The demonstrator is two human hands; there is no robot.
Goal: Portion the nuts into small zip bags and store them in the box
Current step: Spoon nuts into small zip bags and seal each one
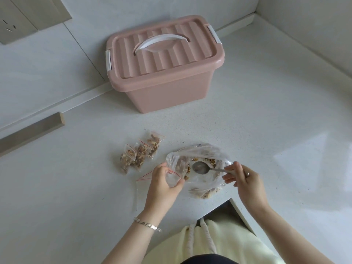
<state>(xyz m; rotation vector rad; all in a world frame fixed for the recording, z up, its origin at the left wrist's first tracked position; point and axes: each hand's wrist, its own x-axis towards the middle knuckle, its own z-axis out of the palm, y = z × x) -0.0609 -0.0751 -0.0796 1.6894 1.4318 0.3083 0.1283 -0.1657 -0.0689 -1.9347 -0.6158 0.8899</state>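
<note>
A large clear plastic bag [204,151] with walnut pieces lies open on the white counter. My right hand [245,180] pinches the handle of a metal spoon [200,168] whose empty bowl hovers over that bag. My left hand [164,180] grips a small zip bag [174,177] with a red seal line, held open beside the big bag. Three filled small zip bags [140,152] of nuts lie in a cluster to the left. The pink storage box [167,88] stands at the back with its lid shut and white handle down.
Spare empty zip bags [143,177] lie flat under my left hand. The counter's inner corner edge [234,201] cuts in just below the big bag. A wall with a socket [11,27] rises at far left, and a grey strip [32,131] runs along it.
</note>
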